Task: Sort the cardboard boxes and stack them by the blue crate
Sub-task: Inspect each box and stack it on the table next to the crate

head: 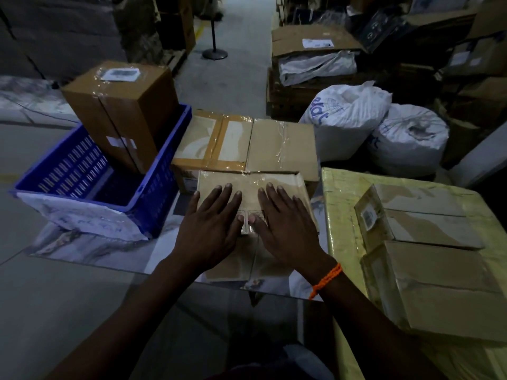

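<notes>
A flat cardboard box (248,185) lies on the floor sheet just right of the blue crate (153,198). My left hand (212,226) and my right hand (285,229) press flat on its top, fingers straight and spread. Behind it sit two more taped boxes side by side, one with brown tape (214,141) and one plain (282,145). A tall brown box (120,111) stands tilted inside the crate. On a yellow-wrapped surface (340,204) at the right rest two wrapped boxes, one farther (419,215) and one nearer (439,286).
Two white sacks (345,116) (408,138) lie behind the boxes at the right. Stacked cartons and an open box (312,42) fill the back right. A stanchion base (214,54) stands in the aisle. A dark wall of cartons rises at the left.
</notes>
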The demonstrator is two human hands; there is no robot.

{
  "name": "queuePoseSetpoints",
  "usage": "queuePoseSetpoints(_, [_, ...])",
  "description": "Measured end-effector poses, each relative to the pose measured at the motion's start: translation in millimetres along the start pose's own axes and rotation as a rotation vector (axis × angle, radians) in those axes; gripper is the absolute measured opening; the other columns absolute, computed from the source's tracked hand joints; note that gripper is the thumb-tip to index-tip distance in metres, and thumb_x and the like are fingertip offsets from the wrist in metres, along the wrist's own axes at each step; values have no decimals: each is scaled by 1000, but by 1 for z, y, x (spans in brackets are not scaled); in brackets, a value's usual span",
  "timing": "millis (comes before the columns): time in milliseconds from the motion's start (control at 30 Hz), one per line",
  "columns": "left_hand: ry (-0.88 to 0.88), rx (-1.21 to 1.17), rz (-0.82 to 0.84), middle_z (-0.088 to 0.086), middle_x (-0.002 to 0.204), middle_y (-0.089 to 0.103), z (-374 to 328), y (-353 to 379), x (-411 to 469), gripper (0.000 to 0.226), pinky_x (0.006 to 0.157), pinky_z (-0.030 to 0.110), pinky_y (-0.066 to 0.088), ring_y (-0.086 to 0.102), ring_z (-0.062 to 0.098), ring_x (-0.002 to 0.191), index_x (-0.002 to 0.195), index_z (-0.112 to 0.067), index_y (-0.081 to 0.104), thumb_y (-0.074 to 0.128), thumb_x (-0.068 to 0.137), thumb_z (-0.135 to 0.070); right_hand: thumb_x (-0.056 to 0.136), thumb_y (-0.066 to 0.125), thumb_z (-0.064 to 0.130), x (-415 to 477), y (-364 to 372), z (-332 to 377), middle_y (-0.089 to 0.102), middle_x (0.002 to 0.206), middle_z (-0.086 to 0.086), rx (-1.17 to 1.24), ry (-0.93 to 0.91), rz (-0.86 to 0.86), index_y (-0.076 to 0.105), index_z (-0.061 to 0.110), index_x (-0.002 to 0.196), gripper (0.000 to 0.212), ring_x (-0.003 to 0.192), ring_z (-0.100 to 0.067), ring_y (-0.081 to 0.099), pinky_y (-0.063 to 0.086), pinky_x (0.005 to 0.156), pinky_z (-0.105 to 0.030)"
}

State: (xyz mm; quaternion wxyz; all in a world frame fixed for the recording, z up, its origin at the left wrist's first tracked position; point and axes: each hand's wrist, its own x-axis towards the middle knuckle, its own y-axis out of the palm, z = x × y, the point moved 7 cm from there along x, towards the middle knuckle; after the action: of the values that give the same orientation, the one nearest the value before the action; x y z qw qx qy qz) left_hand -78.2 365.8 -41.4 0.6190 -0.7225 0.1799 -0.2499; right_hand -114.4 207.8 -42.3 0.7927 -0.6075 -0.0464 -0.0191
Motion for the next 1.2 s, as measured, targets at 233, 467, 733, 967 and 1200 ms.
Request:
queuePoseSetpoints(233, [217, -34, -66, 0, 164, 29, 1, -14, -27, 61, 123, 54, 17, 19, 19, 155, 154, -27, 40, 20, 106, -60, 100, 44, 57, -30, -23, -9, 52, 155, -5, 82, -228, -140, 55, 16, 147, 64, 146, -21, 44, 30, 120, -44])
queuePoseSetpoints(467, [237, -95, -104, 1, 161, 37, 2, -8, -38, 54, 121, 54, 21, 28, 21, 152, 152, -27, 43, 24, 107, -51, 101, 47, 52, -55, -6, -27, 42, 159, 3, 6, -216, -222, 47, 23, 151, 58, 151, -9, 25, 14, 125, -43])
queuePoseSetpoints(733, [63, -596, -192, -3, 158, 44, 12, -15, -37, 44, 119, 49, 36, 35, 13, 149, 136, -30, 61, 45, 102, -53, 97, 62, 46, -52, -24, -33, 53, 152, 1, 344, -71, -271, 65, 21, 137, 47, 138, -10, 45, 43, 111, -40])
queuePoseSetpoints(967, [-538, -1184, -109, -2, 133, 62, 58, -5, -7, 44, 97, 41, 53, 61, 21, 123, 141, -26, 52, 61, 100, -39, 91, 76, 42, 0, -26, -81, 65, 130, 4, 860, 438, -41, 54, 25, 143, 59, 116, -14, 64, 56, 98, -38])
queuePoseSetpoints(1200, [-669, -1414, -40, 5, 116, 72, 59, -15, -45, 34, 79, 38, 59, 71, 25, 105, 129, -20, 60, 66, 95, -17, 90, 79, 20, -15, -10, -57, 74, 121, -1, 1223, 434, 23, 59, 23, 133, 48, 112, -19, 71, 60, 94, -39])
